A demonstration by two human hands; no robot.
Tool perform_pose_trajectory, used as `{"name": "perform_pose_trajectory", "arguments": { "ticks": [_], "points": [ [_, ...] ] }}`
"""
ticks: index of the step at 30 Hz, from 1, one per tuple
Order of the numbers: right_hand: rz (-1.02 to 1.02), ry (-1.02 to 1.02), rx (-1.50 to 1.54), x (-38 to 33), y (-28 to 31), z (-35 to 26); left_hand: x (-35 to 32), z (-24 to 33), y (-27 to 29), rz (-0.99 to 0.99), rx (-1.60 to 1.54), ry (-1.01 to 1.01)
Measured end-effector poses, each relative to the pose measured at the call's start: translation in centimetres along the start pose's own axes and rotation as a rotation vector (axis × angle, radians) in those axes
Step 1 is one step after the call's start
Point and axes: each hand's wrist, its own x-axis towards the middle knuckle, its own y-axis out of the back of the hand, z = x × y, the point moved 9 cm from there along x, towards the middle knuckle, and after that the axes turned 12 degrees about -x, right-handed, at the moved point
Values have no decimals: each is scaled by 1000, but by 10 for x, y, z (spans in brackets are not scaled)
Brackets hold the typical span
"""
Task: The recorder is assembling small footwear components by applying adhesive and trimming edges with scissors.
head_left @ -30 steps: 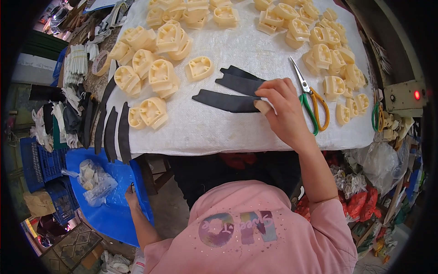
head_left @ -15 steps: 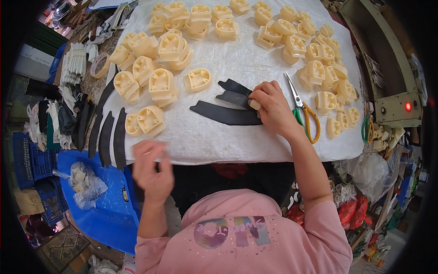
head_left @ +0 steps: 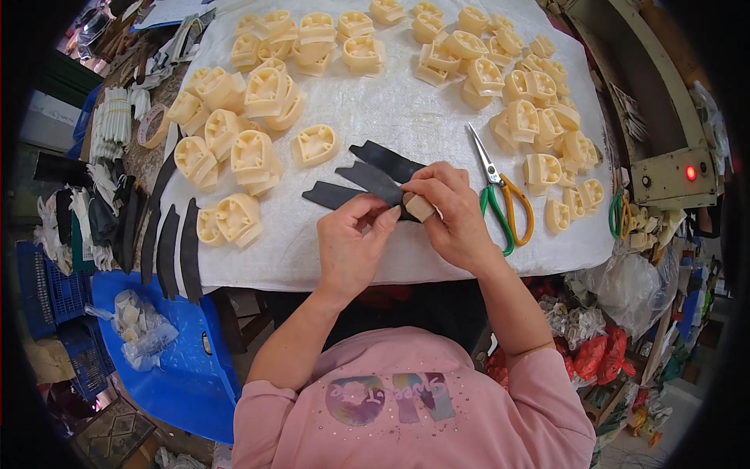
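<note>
Three black strips (head_left: 367,178) with notched ends fan out on the white cloth in front of me. My left hand (head_left: 351,242) is closed, its thumb and forefinger pinching at the near end of the strips; the exact grip is partly hidden. Between the fingers of my right hand (head_left: 451,219) is a small tan block (head_left: 419,207), right against the strips' near ends. Scissors (head_left: 500,184) with one green and one orange handle loop lie just right of that hand, points away from me. A single cream moulded plastic piece (head_left: 316,145) sits beyond the strips.
Cream moulded pieces stand in clusters at the far left (head_left: 255,160) and right (head_left: 539,125) of the white-covered table (head_left: 391,102). More black strips (head_left: 166,250) hang over its left edge, above a blue bin (head_left: 168,383). A metal box with a red light (head_left: 678,178) is at right.
My left hand has come in from the table's left front edge to the black strips. The strips are fanned differently, and my right hand has turned, with the tan block now more exposed.
</note>
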Motion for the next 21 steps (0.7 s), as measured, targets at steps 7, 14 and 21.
{"name": "perform_pose_trajectory", "arguments": {
  "ticks": [7, 14, 21],
  "points": [
    [72, 100, -44, -8, 10, -16, -9, -1, 3, -20, -95, 40],
    [11, 69, 58, -13, 3, -20, -14, 8, 3, -75, -126, -25],
    [-35, 83, 82, -18, 1, -25, -23, 8, 3, -91, -151, 5]
  ]
}}
